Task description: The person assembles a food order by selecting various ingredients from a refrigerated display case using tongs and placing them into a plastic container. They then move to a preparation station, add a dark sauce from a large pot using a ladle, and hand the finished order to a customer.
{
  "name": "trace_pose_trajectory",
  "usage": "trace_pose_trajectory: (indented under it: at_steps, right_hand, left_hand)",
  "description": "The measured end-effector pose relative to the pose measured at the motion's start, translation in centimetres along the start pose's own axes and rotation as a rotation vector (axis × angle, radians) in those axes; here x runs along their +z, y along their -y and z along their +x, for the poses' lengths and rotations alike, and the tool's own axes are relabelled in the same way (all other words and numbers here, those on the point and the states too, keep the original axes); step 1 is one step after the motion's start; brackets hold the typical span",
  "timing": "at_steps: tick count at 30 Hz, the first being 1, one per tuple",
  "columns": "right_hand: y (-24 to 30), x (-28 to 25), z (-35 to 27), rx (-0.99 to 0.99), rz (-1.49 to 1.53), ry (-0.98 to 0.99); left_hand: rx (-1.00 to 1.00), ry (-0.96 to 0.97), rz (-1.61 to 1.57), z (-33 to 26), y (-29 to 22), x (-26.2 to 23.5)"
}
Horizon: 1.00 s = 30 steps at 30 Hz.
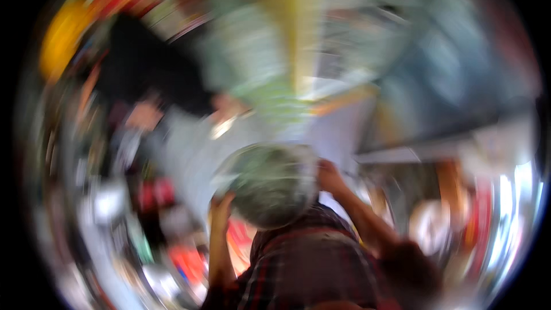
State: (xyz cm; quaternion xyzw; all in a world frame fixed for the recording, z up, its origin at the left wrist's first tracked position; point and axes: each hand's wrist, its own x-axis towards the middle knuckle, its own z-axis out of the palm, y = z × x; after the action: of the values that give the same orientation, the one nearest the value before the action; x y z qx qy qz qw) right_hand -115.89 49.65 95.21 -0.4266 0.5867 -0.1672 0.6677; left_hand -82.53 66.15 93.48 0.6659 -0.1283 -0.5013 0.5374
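Note:
A large round bowl (pixel 270 186) is held in front of my body, its surface a smeared grey-green with a paler rim. Whether the green is the bowl itself or something in it, the blur does not show. My left hand (pixel 220 206) grips its left side, and my right hand (pixel 327 175) is closed on its right side. Both forearms reach up from the lower edge. Motion smears the fingers, and some are hidden behind the rim.
At the upper left stands another person in a dark sleeve (pixel 155 66), hands near a shiny object (pixel 222 128). A grey surface (pixel 186 143) lies beyond the bowl. Orange-red items (pixel 188 264) are at the lower left, and a large bluish-grey panel (pixel 447 74) fills the upper right.

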Motion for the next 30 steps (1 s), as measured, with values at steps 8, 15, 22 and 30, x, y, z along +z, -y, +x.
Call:
trace_pose_trajectory:
  at_steps: [8,15,22,30]
  right_hand:
    - [8.5,19.2,1.8,-0.155,-0.312,0.246]
    - [7.2,38.8,10.8,-0.189,-0.556,0.358]
    - [8.3,58.4,19.1,-0.083,-0.545,0.357]
    - [16.4,82.7,26.2,-0.149,-0.48,0.506]
  left_hand:
    - [0.007,-0.355,-0.298,-1.5,6.0,-14.2]
    - [0.138,-0.583,-0.497,-0.1,10.0,-27.4]
    - [0.141,-0.661,-0.21,11.2,8.4,-45.3]
    - [0.249,-0.718,-0.133,28.5,-1.6,-68.7]
